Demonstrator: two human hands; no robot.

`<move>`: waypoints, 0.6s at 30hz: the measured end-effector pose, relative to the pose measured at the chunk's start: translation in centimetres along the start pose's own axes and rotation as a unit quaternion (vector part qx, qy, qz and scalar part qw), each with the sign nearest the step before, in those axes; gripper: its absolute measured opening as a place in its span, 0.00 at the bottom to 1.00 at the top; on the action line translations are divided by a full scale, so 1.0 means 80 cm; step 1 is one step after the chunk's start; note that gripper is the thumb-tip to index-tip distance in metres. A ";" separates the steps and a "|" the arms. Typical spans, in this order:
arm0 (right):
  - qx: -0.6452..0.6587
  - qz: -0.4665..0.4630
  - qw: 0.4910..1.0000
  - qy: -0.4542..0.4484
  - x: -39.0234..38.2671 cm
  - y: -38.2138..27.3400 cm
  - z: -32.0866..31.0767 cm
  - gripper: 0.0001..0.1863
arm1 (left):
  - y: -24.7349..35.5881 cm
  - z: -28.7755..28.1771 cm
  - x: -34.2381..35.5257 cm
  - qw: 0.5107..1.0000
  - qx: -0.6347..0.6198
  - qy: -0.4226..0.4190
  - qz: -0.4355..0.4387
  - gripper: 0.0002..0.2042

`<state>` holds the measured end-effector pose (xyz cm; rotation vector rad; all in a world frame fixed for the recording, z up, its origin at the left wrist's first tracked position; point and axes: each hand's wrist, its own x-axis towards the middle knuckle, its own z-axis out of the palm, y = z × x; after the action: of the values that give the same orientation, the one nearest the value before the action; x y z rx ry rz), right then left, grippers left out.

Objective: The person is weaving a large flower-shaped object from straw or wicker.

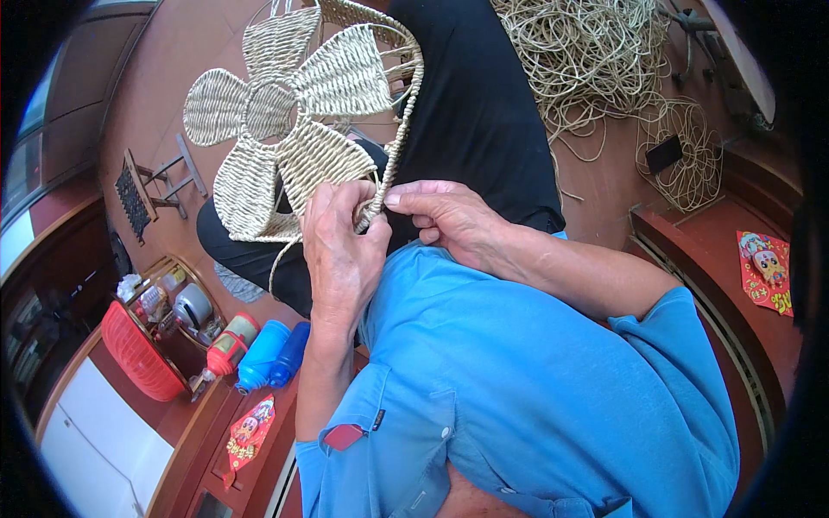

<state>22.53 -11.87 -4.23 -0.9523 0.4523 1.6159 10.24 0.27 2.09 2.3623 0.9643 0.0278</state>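
Across my lap lies a woven straw-rope piece [341, 73], shaped like a flower with several petals round a ring, with a thick braided edge along its right side. My left hand [341, 246] is closed on the lower corner of this piece, fingers bent over the braided edge. From the right, my right hand [449, 217] reaches the same corner, its thumb and forefinger pinching at the braid and the other fingers curled. A loose cord end [278, 268] hangs down left of my left hand. The exact strand between the fingertips is hidden.
A big heap of rope [596, 56] lies on the floor at the far right, with a smaller coil [691, 164] beside it. At left stand a folding stool [147, 194], a red plastic basket [138, 350] and blue bottles [263, 354]. Wooden furniture borders both sides.
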 end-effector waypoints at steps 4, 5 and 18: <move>0.024 0.017 1.000 0.011 0.005 -0.002 0.001 0.08 | 0.008 -0.004 0.001 0.998 -0.030 -0.025 -0.048 0.14; 0.029 0.022 0.999 0.013 0.005 -0.005 0.002 0.07 | 0.008 -0.005 0.001 0.999 -0.024 -0.022 -0.042 0.14; -0.018 0.013 1.000 -0.011 -0.009 -0.004 -0.004 0.07 | -0.003 -0.038 0.000 0.971 -0.203 -0.076 -0.099 0.19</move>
<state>22.93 -12.46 -3.77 -0.9593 0.4234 1.6606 9.41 1.95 4.48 1.8603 1.0065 -0.0290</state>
